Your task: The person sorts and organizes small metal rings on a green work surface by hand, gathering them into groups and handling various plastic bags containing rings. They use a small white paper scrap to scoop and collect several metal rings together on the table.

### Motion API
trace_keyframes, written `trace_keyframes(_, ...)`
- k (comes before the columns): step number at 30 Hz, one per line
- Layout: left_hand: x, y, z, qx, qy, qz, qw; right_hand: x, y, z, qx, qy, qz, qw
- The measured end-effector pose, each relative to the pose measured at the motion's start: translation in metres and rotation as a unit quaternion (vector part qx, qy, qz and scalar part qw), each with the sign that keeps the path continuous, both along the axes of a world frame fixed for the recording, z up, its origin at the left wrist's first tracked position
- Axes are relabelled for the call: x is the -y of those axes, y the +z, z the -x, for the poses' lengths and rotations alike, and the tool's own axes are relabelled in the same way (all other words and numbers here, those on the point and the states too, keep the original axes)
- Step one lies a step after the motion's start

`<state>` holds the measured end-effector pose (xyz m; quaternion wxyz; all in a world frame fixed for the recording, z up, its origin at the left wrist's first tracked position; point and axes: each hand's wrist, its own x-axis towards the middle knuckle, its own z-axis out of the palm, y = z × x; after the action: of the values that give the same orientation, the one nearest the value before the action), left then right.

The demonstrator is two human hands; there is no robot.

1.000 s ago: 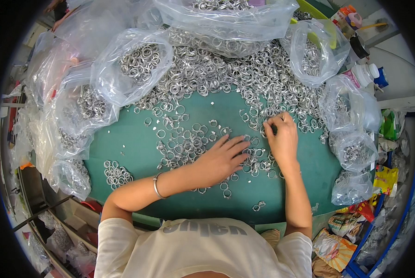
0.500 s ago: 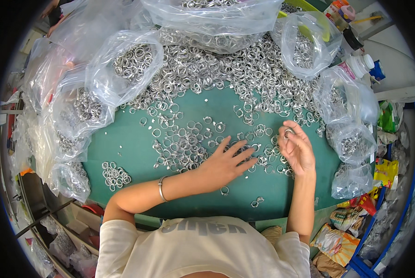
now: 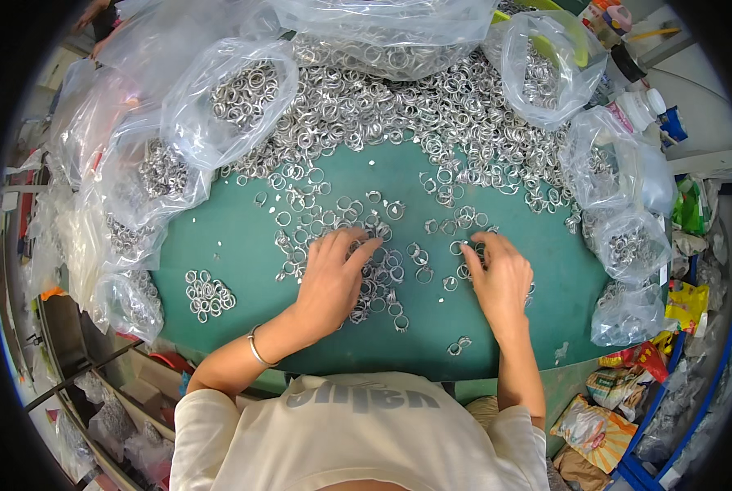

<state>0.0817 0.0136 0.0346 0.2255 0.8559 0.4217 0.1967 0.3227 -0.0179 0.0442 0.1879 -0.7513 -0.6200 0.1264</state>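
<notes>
This is looking like a workshop: metal rings [image 3: 382, 114] are lying heaped along the green worktop [image 3: 247, 245]'s far edge, and clear bags [image 3: 188, 123] of them are lining both side edges.

Left hand [image 3: 330, 280], right hand [image 3: 501, 282] among metal rings [image 3: 379, 288], grip unclear.

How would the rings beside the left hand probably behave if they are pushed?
The rings would probably spread apart rather than move as one, because they overlap and appear loose. Their shiny, metallic look suggests stiff, perhaps slippery pieces. Many seem to lie flat on the green table, so sliding seems likelier than rolling.
</notes>
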Motion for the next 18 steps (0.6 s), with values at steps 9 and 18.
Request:
trace_keyframes(9,0.026,-0.005,-0.009,-0.086,0.004,-0.004,0.996,0.009,0.007,0.005,0.053,-0.001,-0.019,0.998)
trace_keyframes(18,0.044,-0.001,-0.009,0.076,-0.193,0.035,0.978,0.003,0.013,0.023,0.025,0.046,-0.05,0.997)
